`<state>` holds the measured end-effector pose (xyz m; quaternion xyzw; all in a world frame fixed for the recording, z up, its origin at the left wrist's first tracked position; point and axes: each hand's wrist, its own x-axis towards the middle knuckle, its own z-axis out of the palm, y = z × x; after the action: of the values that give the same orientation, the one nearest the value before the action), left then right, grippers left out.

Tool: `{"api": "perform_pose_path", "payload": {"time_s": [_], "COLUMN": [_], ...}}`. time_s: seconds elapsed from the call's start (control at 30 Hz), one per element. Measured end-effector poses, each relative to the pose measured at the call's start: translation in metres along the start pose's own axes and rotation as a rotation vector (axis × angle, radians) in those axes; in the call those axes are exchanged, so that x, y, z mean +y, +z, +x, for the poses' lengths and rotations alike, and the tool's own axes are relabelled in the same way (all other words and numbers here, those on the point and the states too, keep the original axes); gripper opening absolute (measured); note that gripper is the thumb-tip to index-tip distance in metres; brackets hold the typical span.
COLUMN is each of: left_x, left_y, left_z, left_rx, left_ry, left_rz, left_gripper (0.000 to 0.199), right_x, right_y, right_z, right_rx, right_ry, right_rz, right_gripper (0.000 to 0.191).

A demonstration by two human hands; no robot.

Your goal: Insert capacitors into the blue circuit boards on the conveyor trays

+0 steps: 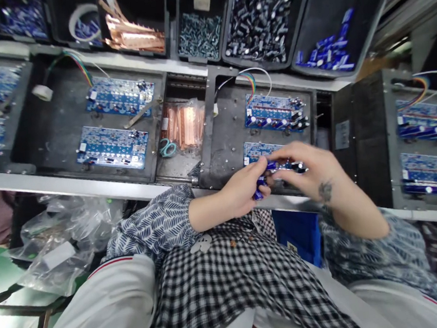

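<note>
Several blue capacitors [258, 195] are held in my left hand [249, 184], whose fingers are curled around them. My right hand [300, 169] is just to the right, thumb and fingers pinched at a blue capacitor [271, 165] beside my left fingertips. Both hands are over the near edge of a blue circuit board [254, 150], and they hide much of it. Behind it in the same black tray [226, 142] lies a second blue board [271, 108] with a row of blue capacitors, black parts and coloured wires.
Bins along the back hold blue capacitors [327, 53], black capacitors [262, 15], screws [200, 37] and copper strips [132, 35]. Left of my hands are teal scissors [168, 147] and another tray [53, 133] with two boards. A further tray [393, 142] stands at the right.
</note>
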<state>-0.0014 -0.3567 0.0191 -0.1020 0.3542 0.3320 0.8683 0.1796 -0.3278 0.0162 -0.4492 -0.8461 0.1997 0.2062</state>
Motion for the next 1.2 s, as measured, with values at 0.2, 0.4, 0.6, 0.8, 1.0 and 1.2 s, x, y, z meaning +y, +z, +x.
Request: {"api": "perform_pose_path", "payload": {"time_s": [0.2,0.4,0.6,0.8,1.0,1.2], "left_x": [-0.01,-0.012,-0.016,-0.02,-0.018,-0.021], "left_y": [-0.008,-0.024,-0.031,-0.032,-0.036,-0.044], "left_z": [-0.001,-0.005,-0.005,-0.01,-0.017,-0.018], "left_rx": [-0.012,-0.131,-0.181,-0.103,-0.103,-0.158], "left_ry": [-0.246,-0.331,-0.293,-0.245,-0.219,-0.148], "left_rz": [0.116,0.138,0.156,0.169,0.156,0.237], "left_gripper": [0.04,0.032,0.04,0.04,0.042,0.027], "right_x": [0.01,0.029,0.027,0.028,0.027,0.021], "right_y": [0.005,0.021,0.023,0.025,0.027,0.026], "right_z": [-0.052,-0.063,-0.065,-0.063,-0.064,-0.062], "right_rx": [0.101,0.029,0.001,0.001,0.023,0.01], "right_ry": [0.099,0.146,0.179,0.176,0.18,0.138], "right_rz": [-0.17,-0.343,-0.347,-0.341,-0.368,-0.395], "right_gripper": [0.021,0.025,0.023,0.024,0.024,0.023]}}
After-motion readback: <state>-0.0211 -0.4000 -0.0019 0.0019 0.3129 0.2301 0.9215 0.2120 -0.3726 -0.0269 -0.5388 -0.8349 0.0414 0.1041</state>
